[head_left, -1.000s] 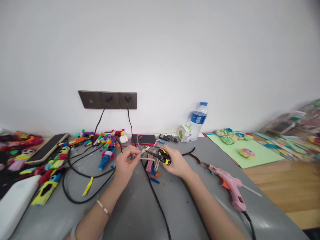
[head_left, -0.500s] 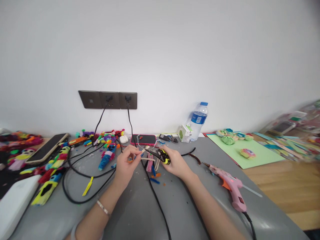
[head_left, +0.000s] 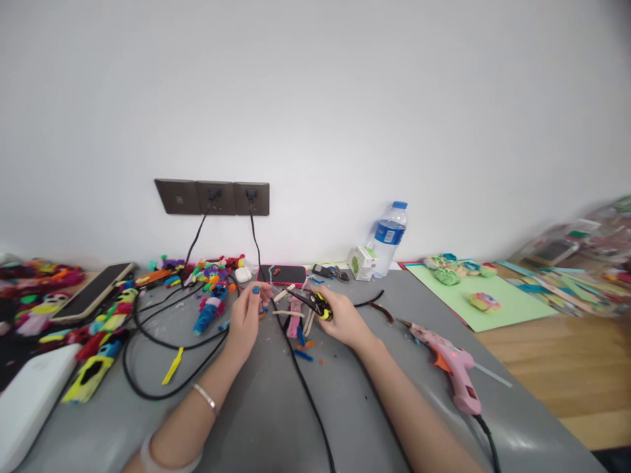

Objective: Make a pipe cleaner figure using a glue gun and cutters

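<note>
My right hand (head_left: 345,316) is wrapped round the black and yellow handles of a pair of pliers (head_left: 323,307), whose dark jaws point left. My left hand (head_left: 246,315) is held just left of the jaws, fingers loosely apart, with a blue nail showing. I see nothing held in it. Between the hands lies a short cream strip (head_left: 284,293), near the jaw tips. Below it a second cream strip (head_left: 288,314) crosses a pink piece (head_left: 294,322). Blue fuzzy scraps (head_left: 303,355) and orange bits lie in front.
A black cable (head_left: 308,387) runs across the grey table and loops at left among fuzzy pipe-cleaner figures (head_left: 210,312). A pink glue gun (head_left: 458,368) lies at right. Behind stand a water bottle (head_left: 390,238) and small box (head_left: 363,263), beside a red-edged phone (head_left: 283,274).
My left hand has let go of the short cream strip and drawn back slightly left. My right hand keeps the pliers in nearly the same place.
</note>
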### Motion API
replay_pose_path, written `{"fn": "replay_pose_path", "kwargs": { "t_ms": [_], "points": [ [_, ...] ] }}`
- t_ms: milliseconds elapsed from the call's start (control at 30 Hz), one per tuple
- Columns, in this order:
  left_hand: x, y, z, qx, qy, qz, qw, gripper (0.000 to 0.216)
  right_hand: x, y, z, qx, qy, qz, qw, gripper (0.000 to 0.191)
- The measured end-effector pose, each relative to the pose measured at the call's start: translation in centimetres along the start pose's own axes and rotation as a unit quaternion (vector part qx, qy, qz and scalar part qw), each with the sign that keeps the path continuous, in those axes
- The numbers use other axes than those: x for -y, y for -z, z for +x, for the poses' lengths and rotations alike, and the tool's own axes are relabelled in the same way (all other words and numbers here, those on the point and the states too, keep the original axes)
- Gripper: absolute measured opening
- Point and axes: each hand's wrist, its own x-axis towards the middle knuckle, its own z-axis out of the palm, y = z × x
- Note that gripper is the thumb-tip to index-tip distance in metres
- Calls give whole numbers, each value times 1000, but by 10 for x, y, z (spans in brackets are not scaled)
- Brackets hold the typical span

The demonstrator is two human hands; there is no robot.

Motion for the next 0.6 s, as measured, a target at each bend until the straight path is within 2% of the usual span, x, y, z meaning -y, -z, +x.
{"fn": "replay_pose_path", "kwargs": {
  "t_ms": [300,600],
  "points": [
    [4,-2,2,42,21,5,999,41,-2,1,3,-45,-10,23,999,17],
    [2,-6,1,91,18,8,996,42,2,4,8,-72,-37,6,997,11]
  ]
}}
